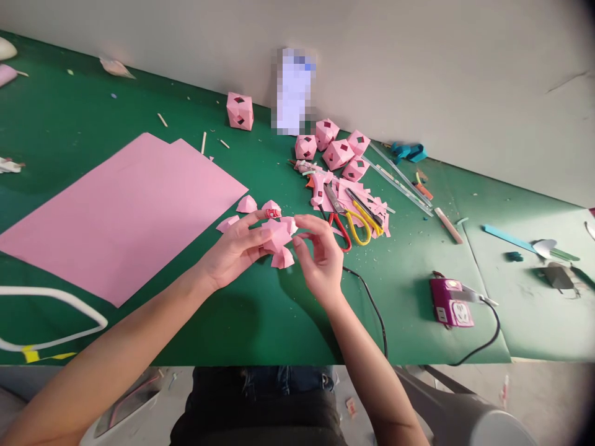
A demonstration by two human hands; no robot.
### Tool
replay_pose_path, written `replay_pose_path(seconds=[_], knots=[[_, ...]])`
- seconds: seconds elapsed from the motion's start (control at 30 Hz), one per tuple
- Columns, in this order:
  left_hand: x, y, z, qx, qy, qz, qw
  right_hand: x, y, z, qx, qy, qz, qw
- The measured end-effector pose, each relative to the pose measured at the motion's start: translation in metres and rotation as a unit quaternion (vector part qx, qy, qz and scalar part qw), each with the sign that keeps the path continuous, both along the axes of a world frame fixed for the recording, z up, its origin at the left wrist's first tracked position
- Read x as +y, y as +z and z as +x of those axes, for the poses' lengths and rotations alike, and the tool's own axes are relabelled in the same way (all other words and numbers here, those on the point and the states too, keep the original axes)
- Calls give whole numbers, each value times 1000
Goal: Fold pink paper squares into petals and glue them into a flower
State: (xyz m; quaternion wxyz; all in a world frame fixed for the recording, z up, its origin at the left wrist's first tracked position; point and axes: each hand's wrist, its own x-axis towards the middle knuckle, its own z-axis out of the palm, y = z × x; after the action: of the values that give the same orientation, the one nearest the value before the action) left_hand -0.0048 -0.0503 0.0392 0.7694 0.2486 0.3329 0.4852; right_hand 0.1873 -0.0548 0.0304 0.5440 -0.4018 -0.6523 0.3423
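My left hand is closed on a folded pink paper piece, its thumb on top and fingers underneath. A red-and-white band sits round one of its fingers. From the other side, my right hand has curled fingertips at the same paper's right edge. How firmly they pinch it is hard to see. Close around lie more small folded paper pieces: one beyond my left hand, one left of it, and one just below the held piece.
Large pink sheets cover the table's left part. Several pink paper cut-out balls stand by the wall near a phone-like blurred panel. A glue gun, scissors and paper scraps lie right. Further right is a purple power socket.
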Motion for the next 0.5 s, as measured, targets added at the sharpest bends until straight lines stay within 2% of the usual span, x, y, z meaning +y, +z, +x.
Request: replay_pose_path(seconds=[0.1, 0.17, 0.33, 0.5], knots=[[1, 1, 0, 18, 41, 1, 999, 1, 4, -1, 99, 11, -147, 984], [0, 2, 0, 25, 48, 1, 999, 2, 8, -2, 129, 22, -207, 970], [-2, 3, 4, 33, 52, 21, 998, 1, 12, -7, 142, 46, -258, 955], [-5, 3, 9, 82, 66, 66, 992, -1, 7, -11, 185, 83, -313, 928]])
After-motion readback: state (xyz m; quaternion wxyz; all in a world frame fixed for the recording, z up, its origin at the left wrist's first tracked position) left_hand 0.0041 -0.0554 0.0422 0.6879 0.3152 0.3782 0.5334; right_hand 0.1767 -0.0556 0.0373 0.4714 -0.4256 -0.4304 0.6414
